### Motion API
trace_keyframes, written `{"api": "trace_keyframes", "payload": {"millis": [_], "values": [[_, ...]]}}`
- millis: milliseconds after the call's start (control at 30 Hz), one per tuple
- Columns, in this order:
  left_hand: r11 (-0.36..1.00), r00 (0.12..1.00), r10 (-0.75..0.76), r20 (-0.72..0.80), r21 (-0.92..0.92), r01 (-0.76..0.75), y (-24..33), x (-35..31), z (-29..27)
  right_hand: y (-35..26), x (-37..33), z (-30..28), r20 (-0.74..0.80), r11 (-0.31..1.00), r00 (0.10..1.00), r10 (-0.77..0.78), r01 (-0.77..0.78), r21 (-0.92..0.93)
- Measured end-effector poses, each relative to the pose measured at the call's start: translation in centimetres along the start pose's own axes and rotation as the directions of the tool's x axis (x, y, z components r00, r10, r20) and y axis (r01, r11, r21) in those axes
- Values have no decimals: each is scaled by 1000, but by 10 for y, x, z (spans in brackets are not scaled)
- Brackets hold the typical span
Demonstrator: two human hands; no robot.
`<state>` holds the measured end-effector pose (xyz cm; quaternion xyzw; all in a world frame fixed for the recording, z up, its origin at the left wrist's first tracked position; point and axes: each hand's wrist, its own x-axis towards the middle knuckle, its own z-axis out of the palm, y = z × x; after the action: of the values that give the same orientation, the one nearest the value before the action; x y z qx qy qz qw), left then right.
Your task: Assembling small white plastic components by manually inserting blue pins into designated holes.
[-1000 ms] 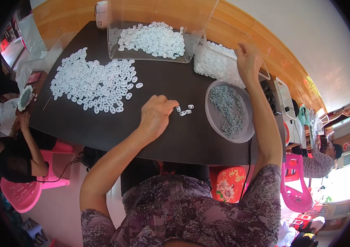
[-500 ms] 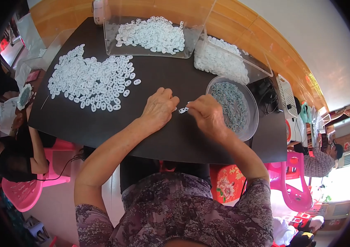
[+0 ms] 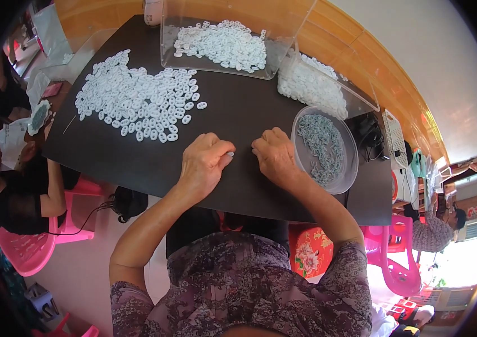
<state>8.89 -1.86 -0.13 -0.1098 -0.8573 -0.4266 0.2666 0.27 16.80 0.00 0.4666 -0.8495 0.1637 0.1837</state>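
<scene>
My left hand [image 3: 202, 164] is closed over the dark table, pinching a small white plastic piece [image 3: 230, 154] between thumb and forefinger; only its end shows. Across a short gap, my right hand [image 3: 275, 154] has its fingers curled together, and whatever they may hold is hidden. Just right of it stands a clear round bowl [image 3: 334, 191] of small blue-grey, screw-like parts [image 3: 322, 147]. Beyond my left hand spreads a loose pile of white oval pieces [image 3: 137, 98], each with two holes.
Two clear bins stand at the table's far side, one on its side [image 3: 221, 68] with white pieces spilling forward, another [image 3: 356, 95] holding more. Black cables [image 3: 366, 135] lie behind the bowl. A person [image 3: 30, 196] sits at the left; pink chairs [image 3: 398, 264] flank the table [image 3: 238, 196].
My hands have drawn apart, the left one moving nearer to me. The white piece that showed between both hands is now only at my left fingertips. The whole view has shifted slightly.
</scene>
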Motion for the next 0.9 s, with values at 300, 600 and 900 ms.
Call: {"api": "trace_keyframes", "payload": {"millis": [300,600,900], "values": [[500,837,-524,160,-738,454,7,-29,-24,-7,9,-3,1,976,983,-183,182,-116],[225,809,-559,180,-906,357,15,-45,-25,-56,16,-18,-111,973,993,-40,65,222],[286,802,-586,115,-897,338,22,-58,-21,-84,12,-28,115,690,965,235,-249,680]]}}
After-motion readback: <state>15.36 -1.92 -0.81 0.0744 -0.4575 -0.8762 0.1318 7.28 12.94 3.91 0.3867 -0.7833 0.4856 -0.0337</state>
